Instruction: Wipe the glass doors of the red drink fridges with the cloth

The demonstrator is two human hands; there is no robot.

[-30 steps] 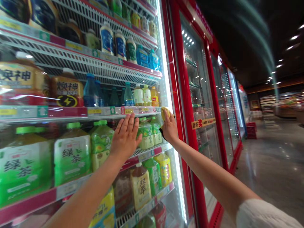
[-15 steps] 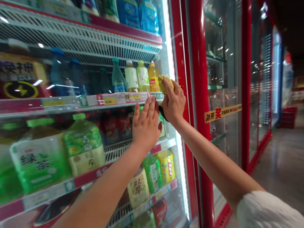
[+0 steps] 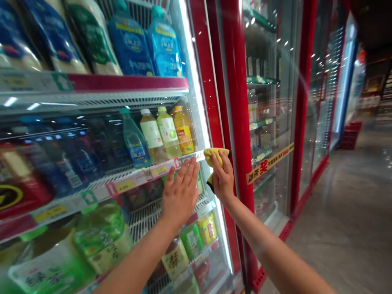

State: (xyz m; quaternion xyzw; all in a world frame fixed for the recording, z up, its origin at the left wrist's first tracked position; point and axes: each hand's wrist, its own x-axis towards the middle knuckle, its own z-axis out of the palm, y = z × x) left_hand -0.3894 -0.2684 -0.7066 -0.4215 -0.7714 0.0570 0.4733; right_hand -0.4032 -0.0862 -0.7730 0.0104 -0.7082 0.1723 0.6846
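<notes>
Here's the yellow cloth (image 3: 214,157), up at the cooler's right side, overlapping the bright light strip (image 3: 196,69) in view and reaching toward the red frame (image 3: 212,87). The right hand (image 3: 224,177) has it, fingers bent over the bunched fabric, so that's the nearer hand by far. No clean long axis on this one: the upper part spreads crosswise above the fingers, a dark-edged flap hanging below. And the left hand (image 3: 180,192)? Opened out flat, fingers long and close together, nothing visibly held, in front of the price strip (image 3: 127,185); whether the palm touches anything, I can't tell. From there the cloth lies up and right, just beyond the fingertips.
</notes>
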